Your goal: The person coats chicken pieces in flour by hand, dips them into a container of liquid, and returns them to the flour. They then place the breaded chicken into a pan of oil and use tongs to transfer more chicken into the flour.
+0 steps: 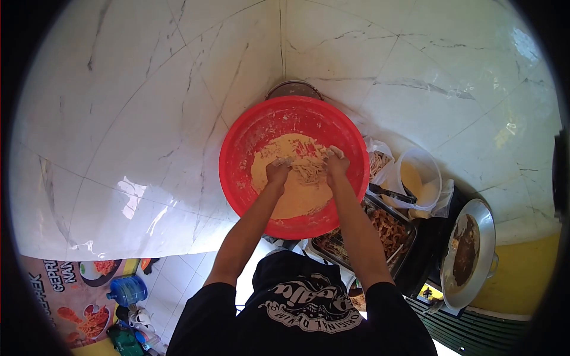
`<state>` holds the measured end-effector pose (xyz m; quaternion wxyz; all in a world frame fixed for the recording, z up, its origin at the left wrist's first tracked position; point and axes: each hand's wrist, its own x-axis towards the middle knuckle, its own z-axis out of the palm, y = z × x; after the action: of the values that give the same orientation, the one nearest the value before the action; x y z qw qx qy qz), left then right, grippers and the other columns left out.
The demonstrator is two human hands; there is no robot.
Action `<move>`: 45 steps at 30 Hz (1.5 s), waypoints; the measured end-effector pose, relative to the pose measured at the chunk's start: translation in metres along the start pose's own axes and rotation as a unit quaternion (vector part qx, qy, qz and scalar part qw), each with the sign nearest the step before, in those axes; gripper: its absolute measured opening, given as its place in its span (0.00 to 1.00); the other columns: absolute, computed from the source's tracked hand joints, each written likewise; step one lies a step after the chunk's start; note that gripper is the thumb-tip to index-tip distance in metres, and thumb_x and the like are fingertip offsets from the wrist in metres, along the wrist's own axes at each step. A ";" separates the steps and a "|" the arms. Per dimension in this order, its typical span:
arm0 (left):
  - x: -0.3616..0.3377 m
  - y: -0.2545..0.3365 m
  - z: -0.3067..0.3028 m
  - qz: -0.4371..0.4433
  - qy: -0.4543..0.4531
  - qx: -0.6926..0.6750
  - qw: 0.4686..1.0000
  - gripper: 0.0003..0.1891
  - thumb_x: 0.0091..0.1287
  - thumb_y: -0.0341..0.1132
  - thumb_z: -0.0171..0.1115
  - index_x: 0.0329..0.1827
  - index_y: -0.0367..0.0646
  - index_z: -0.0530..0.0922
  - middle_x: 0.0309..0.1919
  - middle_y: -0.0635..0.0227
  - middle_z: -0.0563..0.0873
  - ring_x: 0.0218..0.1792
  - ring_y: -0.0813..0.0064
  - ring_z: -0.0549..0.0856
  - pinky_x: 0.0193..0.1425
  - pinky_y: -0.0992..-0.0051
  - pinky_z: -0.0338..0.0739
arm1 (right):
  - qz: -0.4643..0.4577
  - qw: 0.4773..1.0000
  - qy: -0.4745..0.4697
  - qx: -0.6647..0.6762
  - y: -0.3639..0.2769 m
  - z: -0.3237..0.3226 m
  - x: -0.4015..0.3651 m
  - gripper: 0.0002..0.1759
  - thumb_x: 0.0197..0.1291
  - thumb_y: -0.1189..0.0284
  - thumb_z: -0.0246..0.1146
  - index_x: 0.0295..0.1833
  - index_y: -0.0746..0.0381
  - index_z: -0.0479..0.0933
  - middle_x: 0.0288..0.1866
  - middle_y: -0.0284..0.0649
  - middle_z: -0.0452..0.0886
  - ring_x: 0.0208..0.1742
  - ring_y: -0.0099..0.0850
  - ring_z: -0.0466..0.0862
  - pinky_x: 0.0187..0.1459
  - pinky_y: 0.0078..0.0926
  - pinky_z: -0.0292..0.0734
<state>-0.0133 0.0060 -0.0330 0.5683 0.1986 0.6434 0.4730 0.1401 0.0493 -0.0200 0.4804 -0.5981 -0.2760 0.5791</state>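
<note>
A large red basin (237,196) holds pale yellow flour (297,199), and a small heap of flour-coated shredded strips (307,172) lies near its middle. My left hand (279,170) is at the left of the heap, its fingers curled in and dusted with flour. On the other side, my right hand (336,160) has white-coated fingers bent inward at the edge of the strips. What either hand grips is too small to make out. Flour also clings to the basin's inner wall.
Right of the basin are a bag of pale shreds (379,161), a clear tub (438,178) of yellowish contents, black tongs (392,193), and a tray (409,243) of browned fried pieces. A wok (487,237) with dark oil stands farther right. Tiled walls rise behind.
</note>
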 end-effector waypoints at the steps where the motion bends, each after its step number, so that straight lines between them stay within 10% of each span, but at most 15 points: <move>1: -0.001 -0.005 0.008 0.013 0.128 0.005 0.992 0.10 0.64 0.35 0.60 0.44 0.41 0.79 0.39 0.68 0.85 0.43 0.72 0.83 0.48 0.69 0.73 | -0.044 0.989 0.143 0.012 0.028 0.016 0.007 0.13 0.57 0.79 0.59 0.49 0.63 0.74 0.40 0.38 0.79 0.37 0.29 0.79 0.40 0.27 0.76; 2: -0.012 -0.002 0.020 0.014 0.126 0.006 0.992 0.10 0.64 0.35 0.60 0.44 0.41 0.79 0.39 0.68 0.85 0.43 0.72 0.83 0.48 0.69 0.73 | -0.088 0.954 0.284 0.024 0.047 0.030 0.008 0.15 0.55 0.80 0.58 0.50 0.64 0.72 0.43 0.41 0.78 0.40 0.33 0.80 0.42 0.28 0.76; 4: -0.041 0.009 0.039 0.023 0.284 0.261 0.922 0.15 0.61 0.42 0.64 0.43 0.41 0.81 0.42 0.64 0.86 0.45 0.68 0.84 0.50 0.68 0.72 | -0.055 0.943 0.270 -0.184 0.058 0.051 -0.023 0.19 0.55 0.82 0.55 0.54 0.64 0.67 0.49 0.47 0.76 0.45 0.39 0.79 0.49 0.30 0.74; 10: -0.027 0.001 -0.017 0.034 0.295 0.134 0.946 0.15 0.56 0.43 0.67 0.42 0.44 0.82 0.41 0.66 0.86 0.45 0.63 0.84 0.56 0.54 0.65 | 0.046 0.962 0.257 -0.079 0.018 0.034 -0.068 0.20 0.54 0.82 0.57 0.53 0.66 0.66 0.48 0.46 0.75 0.49 0.39 0.78 0.53 0.30 0.73; 17: -0.050 -0.013 0.019 0.088 0.316 0.254 0.910 0.13 0.58 0.41 0.65 0.40 0.41 0.81 0.36 0.62 0.86 0.42 0.61 0.84 0.51 0.60 0.71 | -0.024 0.965 0.258 -0.045 0.057 0.046 -0.071 0.17 0.58 0.82 0.55 0.54 0.65 0.67 0.45 0.46 0.77 0.44 0.34 0.80 0.45 0.29 0.75; 19: -0.053 -0.007 0.011 0.139 0.267 0.218 0.928 0.14 0.58 0.41 0.66 0.40 0.40 0.80 0.36 0.61 0.86 0.39 0.60 0.85 0.47 0.61 0.74 | -0.027 0.995 0.096 0.025 0.040 0.021 -0.079 0.10 0.60 0.82 0.56 0.47 0.67 0.72 0.41 0.42 0.79 0.40 0.28 0.80 0.44 0.24 0.76; 27: -0.052 -0.003 0.003 0.211 0.044 0.008 0.977 0.07 0.64 0.29 0.60 0.37 0.32 0.77 0.34 0.62 0.84 0.36 0.74 0.83 0.43 0.74 0.78 | -0.226 0.974 0.012 0.033 -0.080 -0.093 -0.141 0.08 0.61 0.80 0.58 0.46 0.68 0.78 0.38 0.37 0.81 0.38 0.23 0.80 0.44 0.19 0.75; 34: -0.077 0.003 0.018 0.176 -0.037 0.041 0.983 0.07 0.65 0.30 0.59 0.39 0.33 0.78 0.34 0.64 0.84 0.35 0.76 0.83 0.42 0.77 0.79 | -0.394 0.900 0.146 -0.119 -0.176 -0.228 -0.229 0.09 0.57 0.80 0.64 0.44 0.69 0.78 0.38 0.39 0.83 0.40 0.22 0.81 0.44 0.19 0.77; 45: -0.095 -0.016 0.039 0.089 -0.165 0.131 0.973 0.14 0.65 0.41 0.60 0.47 0.42 0.77 0.38 0.69 0.83 0.42 0.76 0.83 0.45 0.75 0.73 | -0.290 0.774 0.359 -0.433 -0.202 -0.430 -0.314 0.08 0.52 0.79 0.64 0.40 0.66 0.81 0.32 0.44 0.85 0.37 0.30 0.85 0.41 0.24 0.77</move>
<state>0.0533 -0.0622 0.0092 0.5908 0.4035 0.5770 0.3939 0.5421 -0.2609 0.2387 0.3798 -0.7992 -0.4653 -0.0256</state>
